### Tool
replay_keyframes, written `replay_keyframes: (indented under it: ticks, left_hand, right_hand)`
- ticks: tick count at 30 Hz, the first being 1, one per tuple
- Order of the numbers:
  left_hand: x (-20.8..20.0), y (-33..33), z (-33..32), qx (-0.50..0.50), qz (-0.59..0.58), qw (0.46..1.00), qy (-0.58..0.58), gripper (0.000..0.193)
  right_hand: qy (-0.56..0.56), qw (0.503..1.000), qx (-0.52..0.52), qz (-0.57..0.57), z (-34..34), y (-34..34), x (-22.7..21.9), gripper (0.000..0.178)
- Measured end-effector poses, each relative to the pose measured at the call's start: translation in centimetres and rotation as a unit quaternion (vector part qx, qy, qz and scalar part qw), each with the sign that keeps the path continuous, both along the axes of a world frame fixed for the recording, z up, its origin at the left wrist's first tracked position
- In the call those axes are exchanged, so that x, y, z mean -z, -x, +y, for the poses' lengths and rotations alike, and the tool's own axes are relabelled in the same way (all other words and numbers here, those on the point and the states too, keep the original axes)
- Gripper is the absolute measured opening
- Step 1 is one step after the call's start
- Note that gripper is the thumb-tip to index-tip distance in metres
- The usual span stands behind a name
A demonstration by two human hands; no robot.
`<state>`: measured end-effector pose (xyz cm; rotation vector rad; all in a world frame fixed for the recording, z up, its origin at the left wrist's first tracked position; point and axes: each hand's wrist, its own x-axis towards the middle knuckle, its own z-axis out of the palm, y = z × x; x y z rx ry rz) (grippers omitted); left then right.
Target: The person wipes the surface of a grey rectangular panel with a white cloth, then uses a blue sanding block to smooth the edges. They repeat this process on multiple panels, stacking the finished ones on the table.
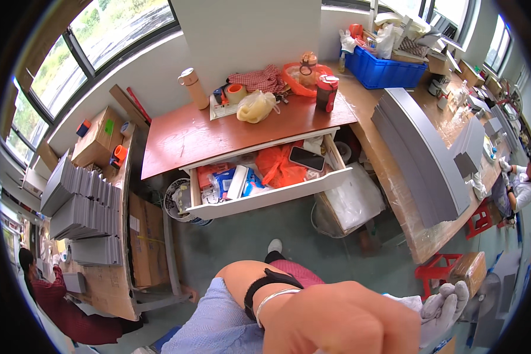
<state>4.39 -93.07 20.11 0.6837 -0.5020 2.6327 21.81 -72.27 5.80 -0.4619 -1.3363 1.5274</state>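
Note:
My left hand, bare, reaches across the lower middle. A black band and a silver bracelet circle its wrist, below a light blue sleeve. Its fingers curl inward and closed, with the tips hidden, so what they hold cannot be seen. Just beyond them, at the lower right, is my right hand in a whitish work glove, fingers loosely apart and slightly bent. White cloth shows between the two hands. Ahead, a drawer stands pulled out, holding a phone, red plastic bags and packets.
Bottles, tape and bags stand on the red-brown desk. Stacked grey sheets lie on the left bench and right bench. A blue crate stands at the back right. People work at both sides. A red stool stands right.

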Motion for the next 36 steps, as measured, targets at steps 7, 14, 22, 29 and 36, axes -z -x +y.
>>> replay_keyframes:
  ticks: [7,14,22,29,36]
  left_hand:
    - [-1.8,1.0,-0.9,-0.058,0.005,0.998,0.028,0.019]
    - [1.5,1.8,0.2,-0.199,0.070,0.977,0.031,0.026]
    - [5.6,8.3,-3.8,-0.034,0.226,0.950,0.214,0.017]
    - [18.5,14.0,-11.7,0.016,-0.031,0.794,0.607,0.013]
    - [34.2,16.8,-28.2,-0.178,-0.428,0.628,0.626,0.015]
  right_hand:
    - [-0.035,0.998,-0.039,-0.024,-0.9,1.5,-1.1,0.033]
    - [-0.079,0.989,-0.128,-0.002,-0.7,2.1,-2.1,0.036]
    - [-0.019,0.998,0.004,-0.059,-0.6,2.9,-0.5,0.031]
    - [-0.060,0.986,0.009,-0.157,-5.1,9.9,-3.8,0.032]
    - [-0.102,0.968,0.001,-0.230,-6.3,17.1,-2.0,0.022]
